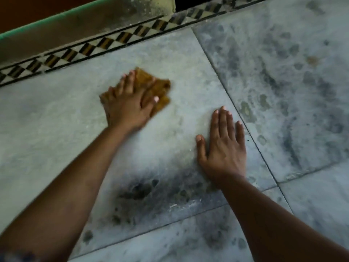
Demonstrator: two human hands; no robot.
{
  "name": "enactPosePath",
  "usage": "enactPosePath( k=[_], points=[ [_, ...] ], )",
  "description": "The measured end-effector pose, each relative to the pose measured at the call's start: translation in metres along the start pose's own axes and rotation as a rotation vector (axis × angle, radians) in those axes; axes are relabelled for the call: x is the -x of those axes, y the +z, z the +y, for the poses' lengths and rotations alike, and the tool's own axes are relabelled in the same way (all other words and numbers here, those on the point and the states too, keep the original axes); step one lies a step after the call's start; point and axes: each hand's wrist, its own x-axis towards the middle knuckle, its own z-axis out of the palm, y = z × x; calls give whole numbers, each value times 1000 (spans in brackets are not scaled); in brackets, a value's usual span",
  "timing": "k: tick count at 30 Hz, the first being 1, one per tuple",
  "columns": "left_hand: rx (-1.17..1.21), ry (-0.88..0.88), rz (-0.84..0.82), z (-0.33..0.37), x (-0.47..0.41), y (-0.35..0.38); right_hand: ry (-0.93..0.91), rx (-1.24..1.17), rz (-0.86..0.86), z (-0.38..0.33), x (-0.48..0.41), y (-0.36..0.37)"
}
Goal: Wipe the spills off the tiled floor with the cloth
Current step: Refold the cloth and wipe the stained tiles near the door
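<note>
Where the pale grey floor (pixel 56 114) meets the wall, a narrow border strip (pixel 105 43) of black, cream and brown checker pattern runs diagonally from the left edge up toward the top right. Above it sits a grimy skirting (pixel 85 23) with a green top edge. The floor is laid in large stone-like tiles divided by thin dark joints; five tiles show at least in part. The big central tile looks mostly clean and light, with a dark smudged stain (pixel 139 190) near its lower edge, between the two forearms. The tile on the right (pixel 283 82) is heavily marked with many dark blotches and streaks, and one small brownish spot (pixel 311 60) shows there. More dark specks dot the tiles along the bottom.

Two bare hands and forearms reach into view from below. The left hand (pixel 128 104) presses flat on one mustard-yellow cloth (pixel 159 89), which lies bunched on the central tile near the border strip; its fingers (pixel 128 82) are spread over the fabric, pinning it down rather than curling around it, and both are blurred. The right hand (pixel 224 148) rests palm-down on the same tile, just beside the joint with the stained right tile, its fingers (pixel 222 121) open, close together and holding nothing.
</note>
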Motion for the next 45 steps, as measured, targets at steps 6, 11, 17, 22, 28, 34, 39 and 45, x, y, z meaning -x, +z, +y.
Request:
enactPosePath(
  k=[6,11,17,22,28,34,39,45],
  points=[
    [76,-28,-91,70,-113,-16,10,-13,17,-1,1,0],
    [-15,342,-46,106,-34,2,-1,14,11,0,-1,0],
    [-31,202,50,-9,24,8,-1,6,34,0,0,1],
    [78,-170,-16,13,-70,-7,-12,30,21,3,0,2],
    [56,42,0,70,-27,-2,-11,67,11,2,0,4],
    [56,195,39,59,82,8,-18,-15,84,4,-3,5],
    [179,161,154,56,157,4,-118,-164,182,5,12,-5],
    [1342,-265,-25,52,208,-53,-283,-96,69,23,77,-17]
  ],
)
